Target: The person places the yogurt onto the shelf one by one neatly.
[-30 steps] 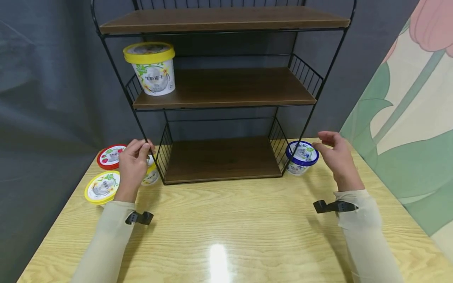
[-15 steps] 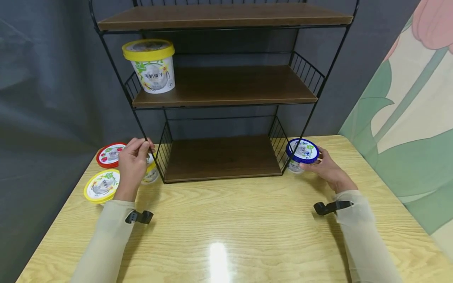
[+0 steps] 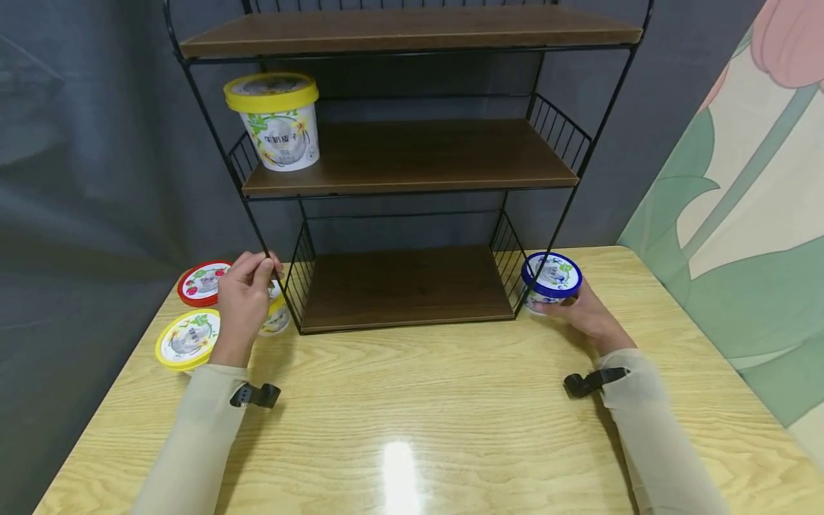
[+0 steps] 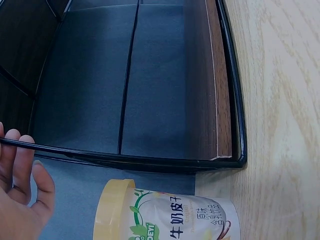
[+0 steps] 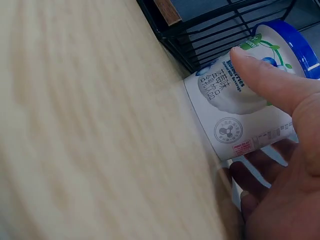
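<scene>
On the right of the table, my right hand point(image 3: 582, 311) grips a white tub point(image 5: 250, 100) with a blue lid and blueberry print. The tub stands beside the rack's right side; in the right wrist view the thumb lies across its label and the fingers reach behind it. My left hand point(image 3: 243, 300) holds the front left post point(image 4: 75, 151) of the black wire rack point(image 3: 412, 194), fingers curled at the rod. Right below that hand stands a yellow-lidded tub point(image 4: 170, 215), partly hidden by it in the head view.
Another yellow-lidded tub point(image 3: 188, 340) and a red-lidded tub point(image 3: 202, 283) stand on the table left of the rack. One more yellow-lidded tub point(image 3: 280, 132) sits at the left of the middle shelf point(image 3: 438, 154). A dark curtain point(image 3: 90, 179) hangs behind.
My right hand has come in from the right, lowered to the blue-lidded tub and closed round it. The left hand has kept its place at the post.
</scene>
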Demonstrator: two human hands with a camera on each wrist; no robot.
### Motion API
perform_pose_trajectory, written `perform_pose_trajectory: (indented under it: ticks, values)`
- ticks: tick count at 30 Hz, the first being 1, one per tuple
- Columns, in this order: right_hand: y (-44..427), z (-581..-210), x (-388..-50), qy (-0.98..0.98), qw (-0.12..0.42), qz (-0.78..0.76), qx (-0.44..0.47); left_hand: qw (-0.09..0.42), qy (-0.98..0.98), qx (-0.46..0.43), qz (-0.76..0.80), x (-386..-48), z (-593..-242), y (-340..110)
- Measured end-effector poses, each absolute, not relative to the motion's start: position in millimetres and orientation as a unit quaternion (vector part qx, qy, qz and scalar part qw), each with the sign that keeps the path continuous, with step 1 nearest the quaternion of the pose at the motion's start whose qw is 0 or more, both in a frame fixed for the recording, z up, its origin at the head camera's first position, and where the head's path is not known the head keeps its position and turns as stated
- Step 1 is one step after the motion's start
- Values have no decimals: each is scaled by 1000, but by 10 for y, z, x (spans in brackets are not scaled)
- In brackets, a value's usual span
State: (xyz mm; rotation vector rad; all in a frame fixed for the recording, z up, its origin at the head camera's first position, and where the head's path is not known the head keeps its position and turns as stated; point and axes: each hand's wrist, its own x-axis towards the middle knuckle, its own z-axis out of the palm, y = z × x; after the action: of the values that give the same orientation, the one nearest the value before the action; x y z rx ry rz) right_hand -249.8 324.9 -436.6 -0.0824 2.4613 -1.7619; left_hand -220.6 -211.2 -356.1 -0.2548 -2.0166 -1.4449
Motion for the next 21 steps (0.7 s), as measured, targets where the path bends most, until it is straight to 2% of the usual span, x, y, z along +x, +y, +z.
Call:
perform_pose_trajectory:
  ticks: [21]
  values:
    - [3253, -4348, -2485, 809, 61, -585, 1, 316, -760, -106, -558, -2217, -3580, -2110]
